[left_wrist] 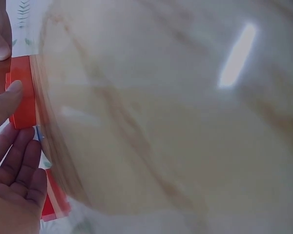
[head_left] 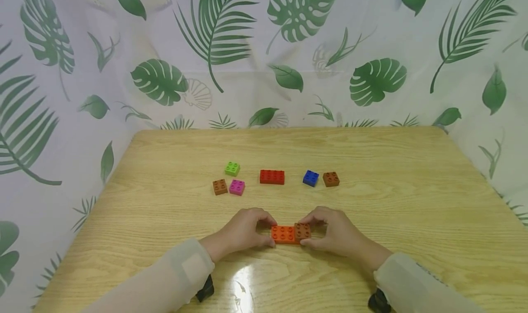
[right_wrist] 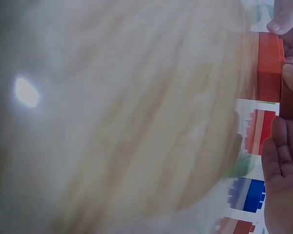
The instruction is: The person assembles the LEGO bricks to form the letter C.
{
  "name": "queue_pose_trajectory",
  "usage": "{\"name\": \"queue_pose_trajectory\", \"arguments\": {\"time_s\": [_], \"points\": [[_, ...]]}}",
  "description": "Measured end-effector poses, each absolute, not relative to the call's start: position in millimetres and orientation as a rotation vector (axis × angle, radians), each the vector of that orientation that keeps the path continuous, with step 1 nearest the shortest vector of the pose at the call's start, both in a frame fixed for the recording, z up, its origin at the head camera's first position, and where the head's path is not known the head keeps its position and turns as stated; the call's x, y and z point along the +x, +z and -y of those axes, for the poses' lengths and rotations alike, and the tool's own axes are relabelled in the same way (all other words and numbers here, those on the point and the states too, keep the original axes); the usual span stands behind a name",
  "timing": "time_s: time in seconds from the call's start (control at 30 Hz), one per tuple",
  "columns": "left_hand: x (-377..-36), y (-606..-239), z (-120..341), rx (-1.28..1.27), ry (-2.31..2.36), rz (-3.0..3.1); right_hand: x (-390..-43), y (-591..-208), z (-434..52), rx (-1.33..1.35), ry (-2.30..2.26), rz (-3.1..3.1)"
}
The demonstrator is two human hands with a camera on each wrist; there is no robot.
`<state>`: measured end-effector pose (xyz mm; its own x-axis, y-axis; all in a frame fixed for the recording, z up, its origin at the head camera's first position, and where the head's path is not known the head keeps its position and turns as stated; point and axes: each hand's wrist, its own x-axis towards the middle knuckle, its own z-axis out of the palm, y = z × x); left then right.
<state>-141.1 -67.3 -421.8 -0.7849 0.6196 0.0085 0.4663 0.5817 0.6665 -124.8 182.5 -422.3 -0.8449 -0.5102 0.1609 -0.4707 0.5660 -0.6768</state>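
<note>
A long orange building brick (head_left: 282,233) lies on the wooden table near its front middle. On its right end sits a brown square brick (head_left: 303,231), raised above the orange studs. My left hand (head_left: 249,228) pinches the orange brick's left end between thumb and fingers. With thumb and fingertips, my right hand (head_left: 336,230) grips the brown brick from both sides. In the right wrist view the brown brick (right_wrist: 290,105) overhangs the end of the orange brick (right_wrist: 269,68) a little. The left thumb lies on the orange brick's near side (left_wrist: 24,105).
Farther back on the table (head_left: 392,166) lie a lime green brick (head_left: 232,168), a brown brick (head_left: 220,187), a magenta brick (head_left: 237,187), a long red brick (head_left: 272,177), a blue brick (head_left: 310,178) and another brown brick (head_left: 331,179). A leaf-patterned cloth (head_left: 247,52) hangs behind.
</note>
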Motion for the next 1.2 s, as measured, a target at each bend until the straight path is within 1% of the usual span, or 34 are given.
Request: {"name": "queue_pose_trajectory", "arguments": {"time_s": [0.17, 0.37, 0.6, 0.73, 1.0, 1.2], "points": [[-143.3, -421.7, 77.7, 0.828, 1.069, -2.602, -124.1, -422.4, -182.5, -0.846, -1.158, -2.735], [-150.6, -421.3, 102.5, 0.705, 1.159, -2.684, -123.0, -421.4, -181.8, -0.848, -1.166, -2.739], [-163.2, -416.9, 133.4, 0.457, 1.281, -2.797, -122.5, -420.7, -181.3, -0.84, -1.15, -2.745], [-172.6, -413.6, 146.9, 0.37, 1.358, -2.846, -122.9, -421.7, -181.4, -0.845, -1.151, -2.747], [-186.9, -416.0, 160.6, 0.221, 1.307, -2.862, -124.0, -424.8, -182.9, -0.871, -1.15, -2.757], [-194.4, -417.5, 161.6, 0.172, 1.249, -2.838, -124.2, -425.8, -183.1, -0.875, -1.16, -2.753]]}}
